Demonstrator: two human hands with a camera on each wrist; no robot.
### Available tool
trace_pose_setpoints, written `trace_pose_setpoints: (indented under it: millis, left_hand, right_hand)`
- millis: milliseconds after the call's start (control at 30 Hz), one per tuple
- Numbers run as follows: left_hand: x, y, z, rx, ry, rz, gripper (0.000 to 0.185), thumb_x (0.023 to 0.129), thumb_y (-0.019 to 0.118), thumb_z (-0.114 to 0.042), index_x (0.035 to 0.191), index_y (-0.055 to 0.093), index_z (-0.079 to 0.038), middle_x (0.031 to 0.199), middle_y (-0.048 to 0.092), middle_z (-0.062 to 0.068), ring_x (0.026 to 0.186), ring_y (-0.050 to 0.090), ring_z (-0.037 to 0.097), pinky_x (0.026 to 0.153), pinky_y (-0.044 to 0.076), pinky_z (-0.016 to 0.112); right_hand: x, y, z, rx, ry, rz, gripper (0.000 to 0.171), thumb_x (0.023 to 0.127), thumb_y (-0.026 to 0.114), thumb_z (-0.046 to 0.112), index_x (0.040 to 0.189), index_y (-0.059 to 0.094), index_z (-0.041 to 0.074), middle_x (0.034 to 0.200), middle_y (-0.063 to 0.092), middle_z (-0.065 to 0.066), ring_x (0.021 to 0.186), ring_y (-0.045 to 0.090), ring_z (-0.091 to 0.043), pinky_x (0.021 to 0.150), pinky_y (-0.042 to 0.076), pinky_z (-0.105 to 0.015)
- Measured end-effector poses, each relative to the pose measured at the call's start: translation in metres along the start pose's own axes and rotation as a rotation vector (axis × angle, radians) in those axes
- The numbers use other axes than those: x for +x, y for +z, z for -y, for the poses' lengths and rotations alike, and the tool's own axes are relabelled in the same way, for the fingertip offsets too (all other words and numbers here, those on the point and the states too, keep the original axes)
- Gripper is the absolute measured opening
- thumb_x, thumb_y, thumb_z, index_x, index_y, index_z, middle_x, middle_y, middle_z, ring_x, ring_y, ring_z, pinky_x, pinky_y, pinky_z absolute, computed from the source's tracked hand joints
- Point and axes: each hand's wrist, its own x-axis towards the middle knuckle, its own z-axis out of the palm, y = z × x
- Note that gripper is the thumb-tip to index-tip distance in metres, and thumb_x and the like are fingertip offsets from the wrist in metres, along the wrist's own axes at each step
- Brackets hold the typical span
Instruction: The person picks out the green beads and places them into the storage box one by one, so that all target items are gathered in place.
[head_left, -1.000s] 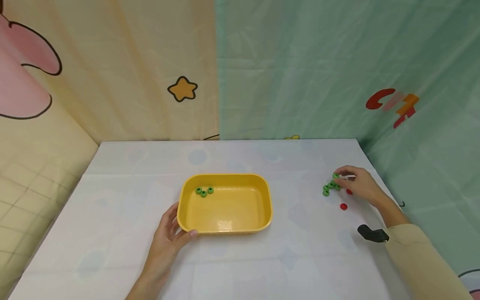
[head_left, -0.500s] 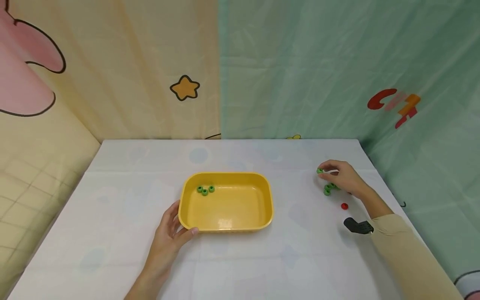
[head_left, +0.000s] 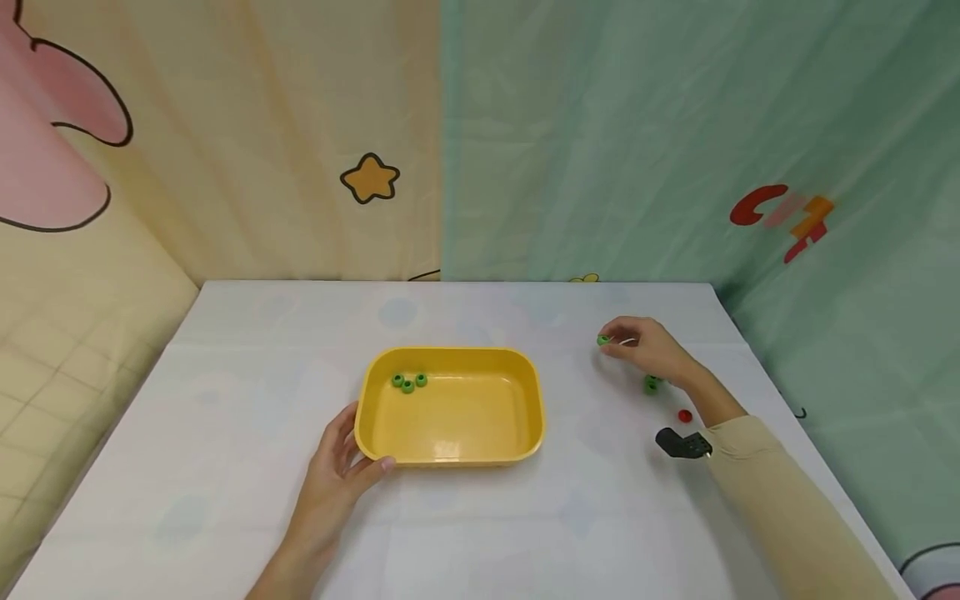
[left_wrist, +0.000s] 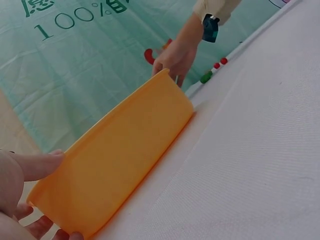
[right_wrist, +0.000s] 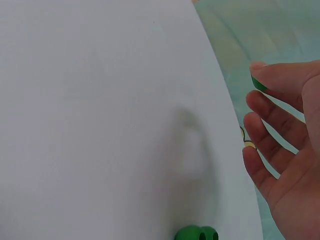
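Observation:
My left hand (head_left: pixel 335 467) grips the near left corner of a yellow tray (head_left: pixel 450 450), thumb on the rim and fingers round the outside. Three green beads (head_left: pixel 407 386) lie inside the tray toward its far left. Over the table to the right of the tray, my right hand (head_left: pixel 647 348) pinches one green bead (head_left: pixel 603 340) between thumb and fingertips. In the right wrist view the thumb covers most of that pinched bead (right_wrist: pixel 258 84).
On the table by the right forearm lie more green beads (head_left: pixel 651 384), partly hidden by the hand, and a red bead (head_left: pixel 685 416). A black device (head_left: pixel 682 443) sits at the right wrist. Printed curtains (head_left: pixel 600 150) stand behind and beside the white table (head_left: pixel 487 533).
The right hand has lifted a green bead from the pile on the right and carried it left toward the tray. The left hand keeps its hold on the tray.

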Motion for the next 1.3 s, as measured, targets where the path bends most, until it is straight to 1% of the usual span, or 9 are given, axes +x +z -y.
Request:
trace_pose_setpoints:
  millis: [133,267,433,533,700,833,1033,1300]
  left_hand:
    - [0.005,-0.001,0.000,0.008,0.022,0.008,0.090,0.090,0.080,-0.003,0.162,0.027,-0.013,0.164,0.027,0.004,0.145,0.033,0.026,0.104,0.045,0.016]
    - [0.011,-0.002,-0.001,0.014,0.039,0.009,0.090,0.090,0.080,-0.001,0.162,0.026,-0.012,0.164,0.027,0.006,0.145,0.034,0.027,0.104,0.045,0.016]
    - [0.014,0.000,-0.001,0.002,0.029,0.013,0.091,0.090,0.080,-0.001,0.162,0.026,-0.012,0.164,0.027,0.006,0.145,0.034,0.027,0.103,0.046,0.015]
    - [0.014,0.002,0.000,0.001,0.022,0.018,0.091,0.090,0.081,-0.002,0.162,0.026,-0.013,0.165,0.027,0.006,0.145,0.034,0.027,0.102,0.046,0.015]
    - [0.013,0.004,-0.002,0.007,0.024,0.017,0.091,0.089,0.081,-0.003,0.162,0.027,-0.013,0.165,0.027,0.006,0.146,0.033,0.027,0.102,0.046,0.014]
    - [0.012,0.004,-0.004,0.013,0.011,0.010,0.092,0.089,0.081,-0.004,0.162,0.026,-0.014,0.165,0.027,0.005,0.146,0.033,0.026,0.102,0.046,0.014]
    - [0.012,0.004,-0.006,0.015,0.010,0.005,0.092,0.089,0.081,-0.003,0.162,0.026,-0.015,0.164,0.028,0.004,0.146,0.032,0.025,0.102,0.045,0.013]
    - [0.011,0.004,-0.006,0.013,-0.003,0.011,0.092,0.090,0.082,-0.005,0.163,0.026,-0.016,0.165,0.026,0.004,0.147,0.032,0.025,0.101,0.046,0.013]
  right_hand:
    - [0.013,0.004,0.009,-0.025,-0.040,0.007,0.021,0.098,0.074,0.015,0.115,0.071,0.004,0.111,0.069,-0.008,0.106,0.061,-0.028,0.097,0.053,-0.048]
    - [0.025,0.008,0.023,-0.031,-0.087,0.053,0.017,0.097,0.075,0.011,0.112,0.072,0.004,0.109,0.069,-0.007,0.104,0.062,-0.028,0.099,0.054,-0.049]
    - [0.036,0.013,0.038,-0.021,-0.133,0.087,0.017,0.096,0.076,0.010,0.111,0.072,0.005,0.109,0.069,-0.006,0.103,0.062,-0.027,0.096,0.056,-0.047]
    - [0.040,0.016,0.044,-0.018,-0.144,0.104,0.016,0.096,0.076,0.010,0.111,0.072,0.006,0.109,0.069,-0.005,0.103,0.062,-0.026,0.095,0.057,-0.046]
    - [0.051,0.024,0.056,-0.042,-0.188,0.123,0.017,0.096,0.076,0.011,0.111,0.072,0.006,0.109,0.069,-0.005,0.101,0.063,-0.025,0.095,0.057,-0.045]
    - [0.061,0.031,0.069,-0.064,-0.215,0.143,0.018,0.095,0.077,0.013,0.111,0.072,0.007,0.108,0.069,-0.004,0.100,0.063,-0.024,0.096,0.057,-0.044]
    - [0.074,0.039,0.091,-0.063,-0.253,0.175,0.018,0.095,0.077,0.013,0.111,0.073,0.007,0.109,0.069,-0.004,0.107,0.063,-0.024,0.100,0.055,-0.044]
    - [0.086,0.052,0.111,-0.061,-0.262,0.225,0.017,0.096,0.076,0.016,0.111,0.073,0.009,0.110,0.070,-0.002,0.111,0.062,-0.024,0.101,0.054,-0.043]
